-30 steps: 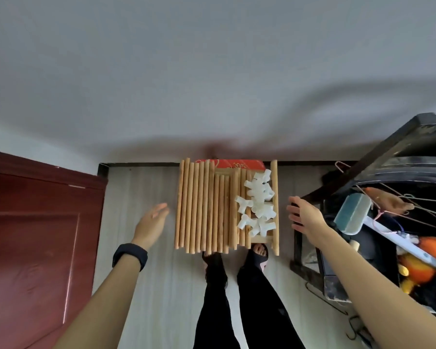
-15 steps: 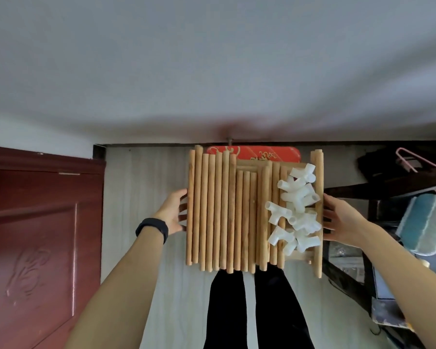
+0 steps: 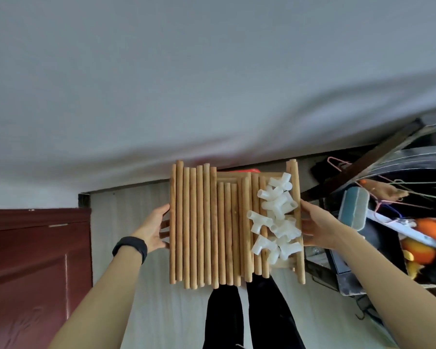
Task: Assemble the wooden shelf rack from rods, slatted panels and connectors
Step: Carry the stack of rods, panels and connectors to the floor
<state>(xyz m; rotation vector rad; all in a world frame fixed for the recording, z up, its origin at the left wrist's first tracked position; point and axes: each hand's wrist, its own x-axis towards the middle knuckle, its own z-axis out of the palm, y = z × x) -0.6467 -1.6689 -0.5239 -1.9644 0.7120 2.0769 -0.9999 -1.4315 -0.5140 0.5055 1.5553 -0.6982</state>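
My left grip (image 3: 152, 229) clasps the left edge of the slatted panels (image 3: 285, 265) and my right grip (image 3: 317, 226) clasps the right edge, holding them in the air above the floor (image 3: 126, 202). Rods (image 3: 204, 227) lie side by side on top. White connectors (image 3: 277, 217) are heaped toward my right grip.

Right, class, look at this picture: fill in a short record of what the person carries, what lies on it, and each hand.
Carried: light wooden slatted panel
On it: round wooden rods side by side; white plastic tube connectors heaped at right
Left hand: grips panel's left edge
Right hand: grips panel's right edge
Assembly: nothing joined yet
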